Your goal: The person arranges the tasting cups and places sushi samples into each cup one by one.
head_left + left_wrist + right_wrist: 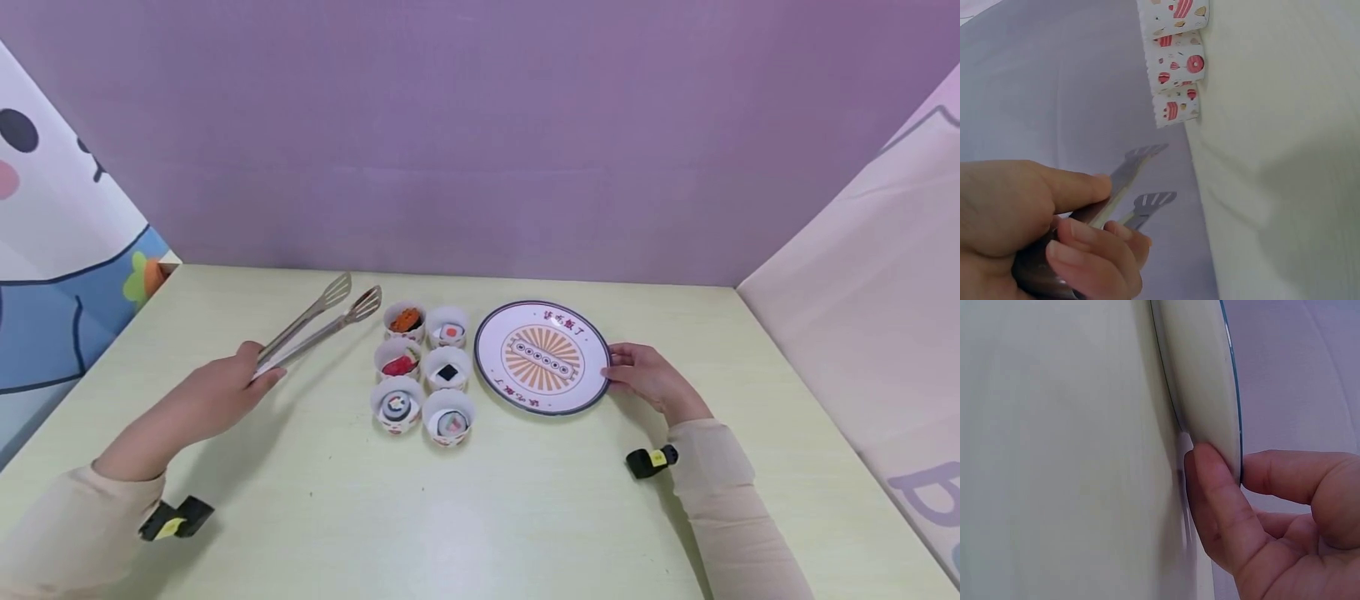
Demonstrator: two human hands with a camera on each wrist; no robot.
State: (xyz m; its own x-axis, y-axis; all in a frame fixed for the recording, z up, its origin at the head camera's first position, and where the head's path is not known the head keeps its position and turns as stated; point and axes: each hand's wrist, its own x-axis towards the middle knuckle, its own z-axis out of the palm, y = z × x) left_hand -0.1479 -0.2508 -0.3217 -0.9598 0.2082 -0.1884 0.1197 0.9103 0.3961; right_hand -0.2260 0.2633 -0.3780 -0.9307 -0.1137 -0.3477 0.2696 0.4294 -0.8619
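Metal tongs (322, 332) with slotted heads are held in my left hand (213, 396), above the table's left part. Their heads are spread apart with nothing between them and point toward the paper cups. The left wrist view shows the thumb and fingers (1100, 247) around the tongs' arms. My right hand (648, 379) pinches the right rim of a white round plate (491, 350) with a dark edge and a printed middle. In the right wrist view, the thumb is on one face and fingers are under the plate's pale underside (1200, 369). Whether the plate touches the table cannot be told.
Several paper cups (397, 428) stand in two columns left of the plate, each with a small sushi-like piece, one topped orange (406, 319), one red (401, 365). A purple wall (465, 167) closes the back of the pale table (360, 517).
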